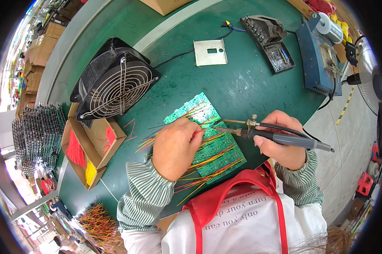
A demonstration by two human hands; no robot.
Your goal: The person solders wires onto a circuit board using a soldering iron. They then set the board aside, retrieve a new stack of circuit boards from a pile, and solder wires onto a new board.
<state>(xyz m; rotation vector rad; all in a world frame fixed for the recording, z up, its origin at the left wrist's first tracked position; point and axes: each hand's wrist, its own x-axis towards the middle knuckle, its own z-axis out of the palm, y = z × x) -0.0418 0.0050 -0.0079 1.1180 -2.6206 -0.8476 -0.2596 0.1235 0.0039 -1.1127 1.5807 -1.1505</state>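
Note:
A green circuit board panel (224, 160) lies on the bench in front of me, with rows of red, yellow and black wires (214, 157) sticking out to its left. My left hand (174, 148) is over the board's left edge, thumb and forefinger pinched on a thin red wire (198, 132). In my right hand (284, 148) is a soldering iron (280, 138) with a grey handle and a brass-fitted solder feed tube (231, 121) along its top. The iron's tip points left, close to the red wire; whether they touch I cannot tell.
A black fan (119, 84) with a wire guard stands at the left. Below it, a cardboard box (89, 146) holds red and yellow wires. A pale metal plate (210, 52), a black tray of small parts (279, 57) and a blue soldering station (318, 59) with a solder spool sit farther back.

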